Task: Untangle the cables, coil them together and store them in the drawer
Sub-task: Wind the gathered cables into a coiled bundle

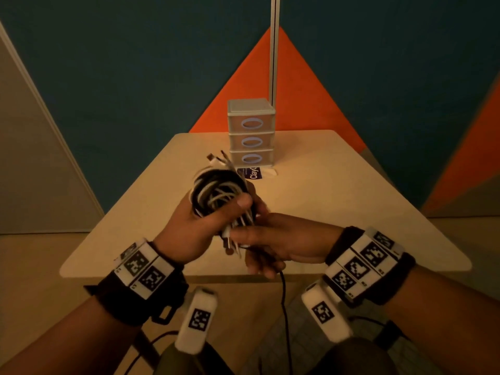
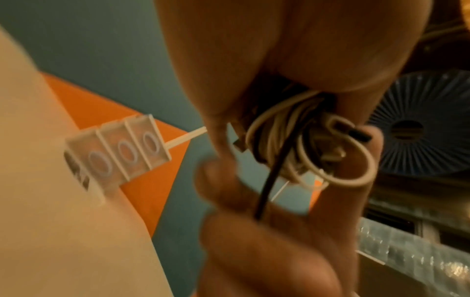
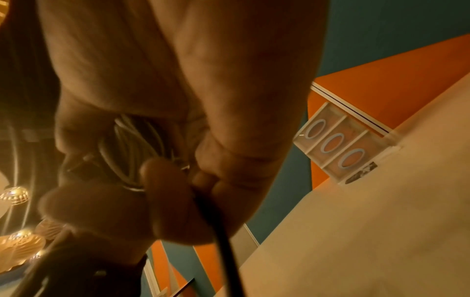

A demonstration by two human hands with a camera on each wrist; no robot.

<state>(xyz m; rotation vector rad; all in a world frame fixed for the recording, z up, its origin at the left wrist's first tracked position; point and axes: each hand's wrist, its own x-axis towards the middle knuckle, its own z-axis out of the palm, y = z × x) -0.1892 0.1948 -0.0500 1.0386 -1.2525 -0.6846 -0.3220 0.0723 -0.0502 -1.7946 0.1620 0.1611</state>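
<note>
A coil of black and white cables (image 1: 216, 193) is held above the table's near half. My left hand (image 1: 205, 220) grips the coil from the left, thumb across its front; the loops show under the palm in the left wrist view (image 2: 292, 144). My right hand (image 1: 267, 244) pinches a loose black cable (image 1: 283, 299) just below the coil, and that cable hangs down past the table edge. In the right wrist view the black cable (image 3: 218, 231) runs out between thumb and fingers. A small three-drawer unit (image 1: 251, 133) stands at the table's far edge, all drawers closed.
The light wooden table (image 1: 351, 212) stretches ahead. A purple card (image 1: 250, 173) lies in front of the drawer unit. A white pole (image 1: 274, 50) rises behind it. Blue and orange wall panels stand behind the table.
</note>
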